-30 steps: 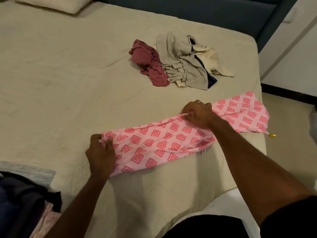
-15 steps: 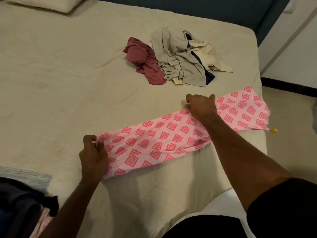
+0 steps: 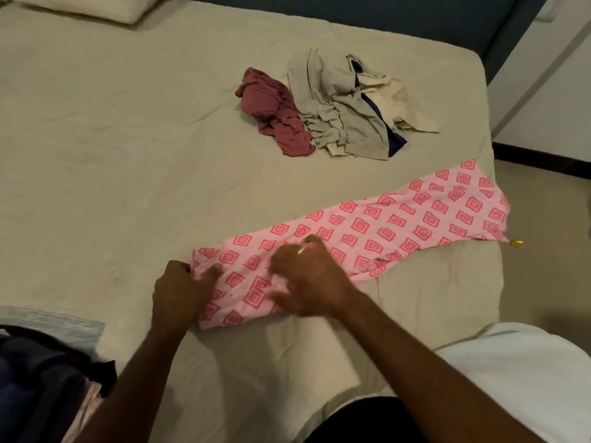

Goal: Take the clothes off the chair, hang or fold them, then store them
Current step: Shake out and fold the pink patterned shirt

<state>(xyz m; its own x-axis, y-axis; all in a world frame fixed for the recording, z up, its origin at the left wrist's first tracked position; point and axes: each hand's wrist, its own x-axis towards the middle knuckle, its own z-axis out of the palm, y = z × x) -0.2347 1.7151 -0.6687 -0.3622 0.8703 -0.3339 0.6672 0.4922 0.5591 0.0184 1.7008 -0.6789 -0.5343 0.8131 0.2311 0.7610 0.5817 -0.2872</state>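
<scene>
A long pink garment (image 3: pixel 399 219) with a red diamond print lies folded in a narrow strip across the near right part of the bed (image 3: pixel 128 139). My left hand (image 3: pixel 182 289) grips its near left end, thumb on top of the cloth. My right hand (image 3: pixel 310 279) lies on the strip close to the left hand, fingers spread and blurred, touching the fabric. Farther back on the bed lie a crumpled maroon garment (image 3: pixel 275 113) and a rumpled heap of grey, cream and navy clothes (image 3: pixel 348 107).
A pillow (image 3: pixel 96 8) sits at the bed's far left corner. Dark and pale clothes (image 3: pixel 41 378) are piled at the lower left. The garment's far end reaches the bed's right edge, beside the floor (image 3: pixel 550 251). A dark blue headboard (image 3: pixel 383 14) runs behind.
My right hand has slid left along the pink strip from its middle to a spot next to my left hand. The left hand stays at the near end.
</scene>
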